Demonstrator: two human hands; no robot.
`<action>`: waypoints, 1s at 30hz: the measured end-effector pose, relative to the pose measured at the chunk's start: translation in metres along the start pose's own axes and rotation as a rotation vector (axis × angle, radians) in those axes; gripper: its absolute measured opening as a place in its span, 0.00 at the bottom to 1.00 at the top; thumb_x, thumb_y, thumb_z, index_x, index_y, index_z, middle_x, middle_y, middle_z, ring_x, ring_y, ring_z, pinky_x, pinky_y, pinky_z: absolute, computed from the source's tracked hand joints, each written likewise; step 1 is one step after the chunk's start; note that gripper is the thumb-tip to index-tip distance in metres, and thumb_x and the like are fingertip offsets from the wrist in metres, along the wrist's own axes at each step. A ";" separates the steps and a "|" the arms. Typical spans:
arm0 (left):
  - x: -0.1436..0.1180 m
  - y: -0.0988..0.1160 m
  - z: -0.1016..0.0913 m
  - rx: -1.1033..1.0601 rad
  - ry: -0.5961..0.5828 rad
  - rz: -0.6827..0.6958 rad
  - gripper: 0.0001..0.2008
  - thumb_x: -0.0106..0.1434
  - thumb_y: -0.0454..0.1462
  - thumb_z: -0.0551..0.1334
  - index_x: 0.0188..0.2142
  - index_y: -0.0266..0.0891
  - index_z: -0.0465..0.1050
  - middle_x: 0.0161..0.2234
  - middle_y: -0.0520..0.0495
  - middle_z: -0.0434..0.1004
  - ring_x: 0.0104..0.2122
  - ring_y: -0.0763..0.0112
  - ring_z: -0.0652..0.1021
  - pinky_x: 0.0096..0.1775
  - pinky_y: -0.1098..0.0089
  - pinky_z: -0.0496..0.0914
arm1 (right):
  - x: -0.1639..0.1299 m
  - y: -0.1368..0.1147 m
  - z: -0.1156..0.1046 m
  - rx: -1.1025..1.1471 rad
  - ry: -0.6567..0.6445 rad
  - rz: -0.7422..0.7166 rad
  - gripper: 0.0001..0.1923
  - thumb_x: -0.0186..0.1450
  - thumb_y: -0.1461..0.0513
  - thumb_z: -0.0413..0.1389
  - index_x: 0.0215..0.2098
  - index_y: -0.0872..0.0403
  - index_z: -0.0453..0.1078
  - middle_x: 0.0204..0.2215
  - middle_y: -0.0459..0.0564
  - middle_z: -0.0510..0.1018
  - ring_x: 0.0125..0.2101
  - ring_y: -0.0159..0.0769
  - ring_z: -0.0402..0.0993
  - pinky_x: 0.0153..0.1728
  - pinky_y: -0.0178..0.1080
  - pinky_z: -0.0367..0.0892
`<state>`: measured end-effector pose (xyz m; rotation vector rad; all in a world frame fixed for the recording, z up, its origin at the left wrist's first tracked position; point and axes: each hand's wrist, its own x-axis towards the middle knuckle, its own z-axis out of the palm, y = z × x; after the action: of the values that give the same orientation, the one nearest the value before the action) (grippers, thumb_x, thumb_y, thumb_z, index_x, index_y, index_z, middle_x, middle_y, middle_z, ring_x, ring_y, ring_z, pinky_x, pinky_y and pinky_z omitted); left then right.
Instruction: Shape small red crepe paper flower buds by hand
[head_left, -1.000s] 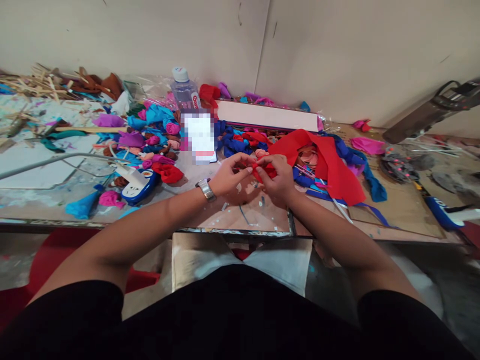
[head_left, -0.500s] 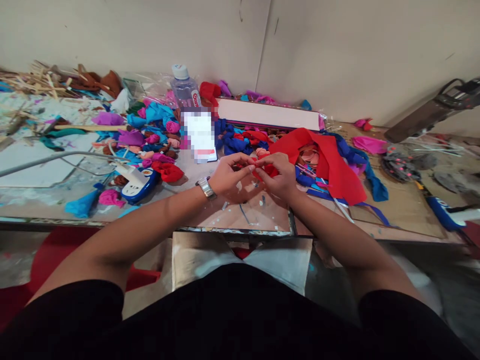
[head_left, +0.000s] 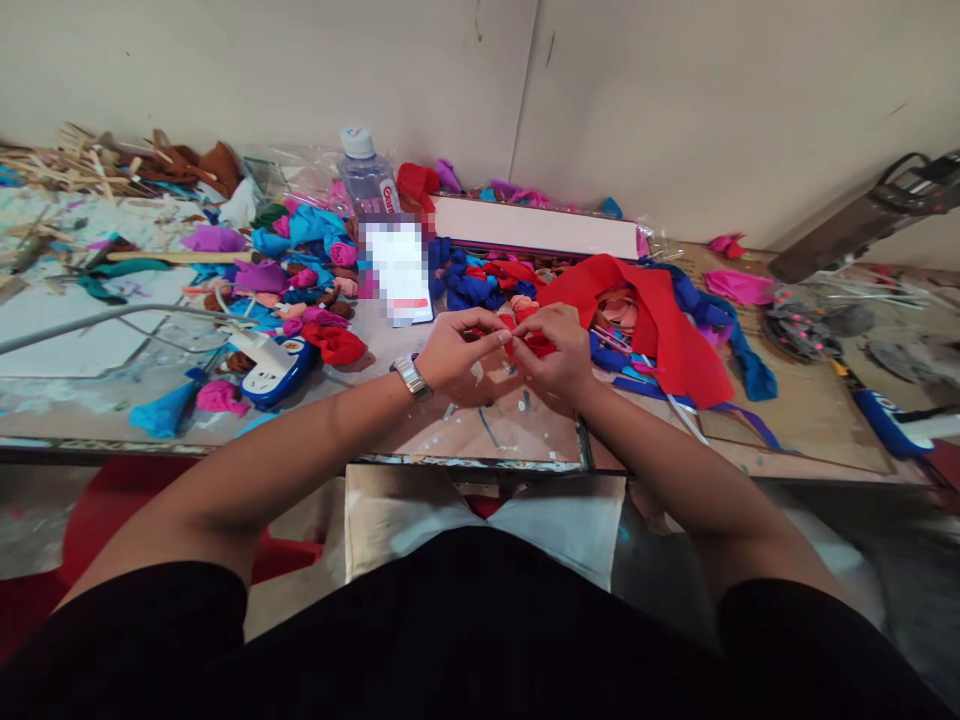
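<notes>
Two work surfaces side by side: wooden table (head_left: 787,420), strewn with coloured scraps. Big red cloth (head_left: 660,320) just right of hands; white strip (head_left: 536,230) along back wall; water bottle (head_left: 367,180) behind. Left hand (head_left: 454,350), watch (head_left: 411,377) at wrist, and right hand (head_left: 559,350), both pinched tight on small red piece (head_left: 529,342) above table's near edge.

small red fabric piece (head_left: 527,342) | crumpled | pinched between both hands | above table edge

Both hands (head_left: 510,352) pinching red cloth piece (head_left: 531,343).
</notes>
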<state>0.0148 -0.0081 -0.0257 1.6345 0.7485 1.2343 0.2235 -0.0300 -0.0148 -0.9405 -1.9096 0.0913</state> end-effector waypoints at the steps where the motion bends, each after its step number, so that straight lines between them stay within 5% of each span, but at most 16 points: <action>1: 0.000 0.000 0.000 0.004 0.004 -0.003 0.18 0.62 0.52 0.76 0.36 0.39 0.86 0.37 0.44 0.87 0.37 0.67 0.83 0.44 0.66 0.76 | 0.000 0.001 0.000 -0.005 -0.007 -0.009 0.11 0.73 0.52 0.63 0.35 0.48 0.77 0.33 0.47 0.85 0.41 0.45 0.80 0.51 0.52 0.66; 7: 0.002 -0.001 0.000 0.020 0.034 -0.012 0.20 0.61 0.54 0.76 0.37 0.39 0.86 0.37 0.44 0.88 0.36 0.67 0.83 0.43 0.65 0.77 | 0.000 0.004 0.002 -0.024 -0.010 -0.029 0.10 0.73 0.53 0.63 0.37 0.48 0.76 0.33 0.46 0.84 0.41 0.43 0.78 0.48 0.50 0.63; 18: 0.001 -0.003 -0.004 0.200 0.004 0.173 0.16 0.65 0.51 0.74 0.38 0.41 0.86 0.39 0.44 0.87 0.38 0.67 0.83 0.39 0.67 0.75 | -0.001 0.003 0.003 -0.036 -0.086 0.019 0.12 0.75 0.52 0.57 0.37 0.49 0.73 0.36 0.49 0.82 0.43 0.45 0.76 0.49 0.50 0.62; 30: 0.004 -0.008 -0.004 0.083 0.000 0.069 0.21 0.61 0.56 0.76 0.37 0.41 0.86 0.38 0.44 0.87 0.39 0.64 0.83 0.45 0.63 0.77 | 0.000 0.010 0.001 0.032 -0.023 -0.046 0.10 0.75 0.51 0.61 0.45 0.45 0.81 0.43 0.49 0.87 0.47 0.46 0.80 0.52 0.51 0.68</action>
<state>0.0127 -0.0004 -0.0312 1.7407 0.7574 1.2668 0.2284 -0.0222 -0.0196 -0.8768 -1.9439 0.1058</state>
